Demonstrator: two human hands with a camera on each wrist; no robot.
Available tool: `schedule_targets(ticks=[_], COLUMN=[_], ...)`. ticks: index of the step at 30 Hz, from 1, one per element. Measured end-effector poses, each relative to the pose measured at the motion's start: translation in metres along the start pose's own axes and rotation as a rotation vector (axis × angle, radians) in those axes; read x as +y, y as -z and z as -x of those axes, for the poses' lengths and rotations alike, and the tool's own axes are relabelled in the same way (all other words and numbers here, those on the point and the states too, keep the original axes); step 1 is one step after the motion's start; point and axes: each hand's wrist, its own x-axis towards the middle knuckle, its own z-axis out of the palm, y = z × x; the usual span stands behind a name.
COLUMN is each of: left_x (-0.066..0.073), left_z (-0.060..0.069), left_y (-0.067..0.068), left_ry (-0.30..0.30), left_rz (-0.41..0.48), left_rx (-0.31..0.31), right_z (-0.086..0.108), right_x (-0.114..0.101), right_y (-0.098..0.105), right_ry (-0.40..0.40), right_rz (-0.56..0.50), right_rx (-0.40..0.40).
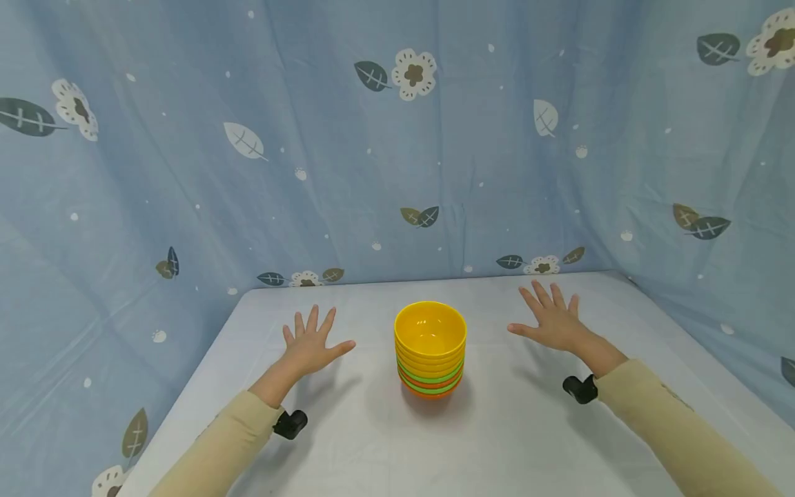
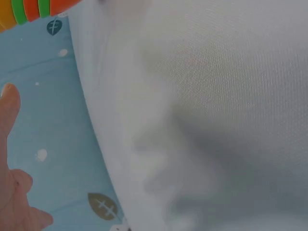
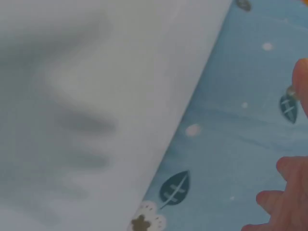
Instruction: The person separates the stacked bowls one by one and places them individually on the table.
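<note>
A stack of nested bowls (image 1: 430,352) stands upright on the white table, yellow ones on top and green and orange rims alternating below. To its left my left hand (image 1: 309,352) hovers above the table, fingers spread, holding nothing. My right hand (image 1: 555,326) is on the other side, also spread and apart from the stack. In the left wrist view the bowls' coloured rims (image 2: 31,10) show at the upper left corner, with part of the left hand (image 2: 14,192) below. The right wrist view catches only some fingers of the right hand (image 3: 288,197).
The white table (image 1: 497,442) carries the stack near its middle. A blue curtain (image 1: 348,172) with leaves and flowers hangs behind it and along both sides. Black wrist-camera mounts (image 1: 290,424) sit under the beige sleeves (image 1: 217,442).
</note>
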Motion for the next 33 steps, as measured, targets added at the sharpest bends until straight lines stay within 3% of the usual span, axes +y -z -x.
schedule_targets(ticks=[11,21,27,33], left_x=[0.003,0.005,0.008,0.017], left_z=[0.007,0.016,0.02,0.023], left_y=[0.0,-0.003,-0.013,-0.028], left_ry=[-0.056,-0.096,-0.164,-0.22], left_rz=[0.032,0.047,0.049,0.174], left_rx=[0.032,0.065,0.109,0.159], right_z=[0.004,0.009,0.012,0.014], right_x=[-0.039,-0.076,-0.086,-0.092], right_y=[0.016,0.014,0.005,-0.009], right_ry=[0.194,0.299,0.333,0.332], right_rz=[-0.158,-0.329,-0.403,-0.475], right_rx=[0.102,0.032,0.005,0.007])
